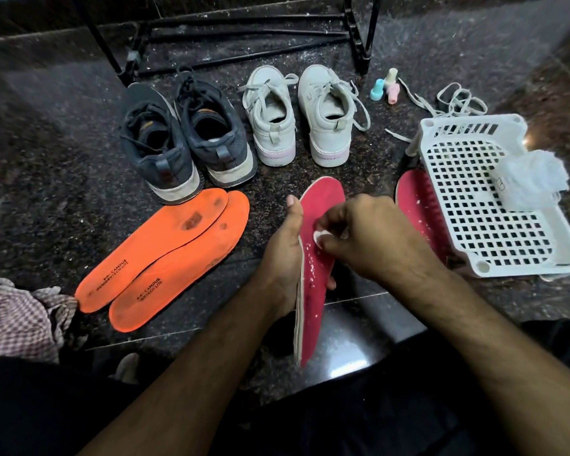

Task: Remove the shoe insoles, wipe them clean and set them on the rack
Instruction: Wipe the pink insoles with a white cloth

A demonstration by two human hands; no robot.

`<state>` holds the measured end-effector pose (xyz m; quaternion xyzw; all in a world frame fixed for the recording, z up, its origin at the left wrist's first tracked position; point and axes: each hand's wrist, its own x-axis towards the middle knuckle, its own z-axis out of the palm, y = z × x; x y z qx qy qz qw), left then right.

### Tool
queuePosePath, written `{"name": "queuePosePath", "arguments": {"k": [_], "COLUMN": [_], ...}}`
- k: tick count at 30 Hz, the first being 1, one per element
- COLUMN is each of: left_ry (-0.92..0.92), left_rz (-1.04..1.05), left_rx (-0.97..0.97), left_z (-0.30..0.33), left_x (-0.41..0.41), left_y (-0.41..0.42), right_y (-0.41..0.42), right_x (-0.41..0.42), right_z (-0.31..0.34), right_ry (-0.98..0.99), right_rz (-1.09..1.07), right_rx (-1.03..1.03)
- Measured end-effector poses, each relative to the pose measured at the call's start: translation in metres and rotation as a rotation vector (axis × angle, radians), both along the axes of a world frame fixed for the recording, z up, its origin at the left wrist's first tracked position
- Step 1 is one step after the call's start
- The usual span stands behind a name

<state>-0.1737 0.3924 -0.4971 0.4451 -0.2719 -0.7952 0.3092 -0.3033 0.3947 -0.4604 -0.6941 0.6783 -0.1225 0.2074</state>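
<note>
The fingers (pixel 326 222) of the right hand (pixel 372 238) are pinching a small white wad (pixel 320 237) and pressing it against the red face of a pink insole (pixel 316 268), just below the middle of the frame. The left hand (pixel 283 258) is gripping that insole from its left edge — thumb up along the rim, fingers curling behind it — and holding it tilted on edge, toe end pointing up the frame. White flecks are dotting its surface.

To the right, a second pink insole (pixel 415 205) is lying on the dark stone floor (pixel 63 166), partly tucked under a white plastic rack (pixel 474 205) that is carrying a crumpled white tissue (pixel 533 182). At lower left two orange insoles (pixel 165 255) are lying side by side, overlapping, stained near the toes. Above them a dark pair of shoes (pixel 185 139) is standing beside a white pair (pixel 300 116), heels toward the camera. Loose laces (pixel 454 100) and three small pastel bottles (pixel 387 87) are sitting at upper right — a black metal stand (pixel 244 34) is crossing the top, and a checked cloth (pixel 17 317) is bunching at the left edge.
</note>
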Motion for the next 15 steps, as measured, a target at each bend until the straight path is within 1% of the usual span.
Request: {"name": "queuePosePath", "arguments": {"k": [2, 6, 7, 10, 11, 12, 14, 15], "left_ry": [-0.010, 0.012, 0.001, -0.036, -0.041, -0.037, -0.016, -0.016], "left_rz": [0.009, -0.011, -0.003, 0.024, 0.023, 0.019, 0.009, 0.008], "left_rx": [-0.009, -0.029, -0.031, -0.030, -0.033, -0.036, -0.040, -0.039], "left_z": [0.000, 0.003, 0.002, 0.002, 0.003, 0.003, 0.005, 0.005], "left_x": [0.001, 0.001, 0.001, 0.000, -0.001, -0.001, -0.001, -0.001], "left_y": [-0.001, 0.000, 0.000, 0.001, 0.001, 0.001, 0.002, 0.001], "right_y": [0.000, -0.007, -0.006, -0.002, -0.002, -0.003, -0.005, -0.006], "right_x": [-0.005, -0.018, -0.016, -0.007, -0.007, -0.010, -0.015, -0.015], "right_z": [0.001, 0.004, 0.004, 0.002, 0.002, 0.001, 0.001, 0.002], "right_ry": [0.021, 0.029, 0.015, -0.007, 0.000, 0.001, -0.005, 0.004], "right_rz": [-0.024, -0.135, -0.124, -0.032, -0.029, -0.058, -0.148, -0.160], "right_rx": [0.001, -0.100, -0.076, 0.098, 0.116, 0.097, -0.005, -0.043]}}
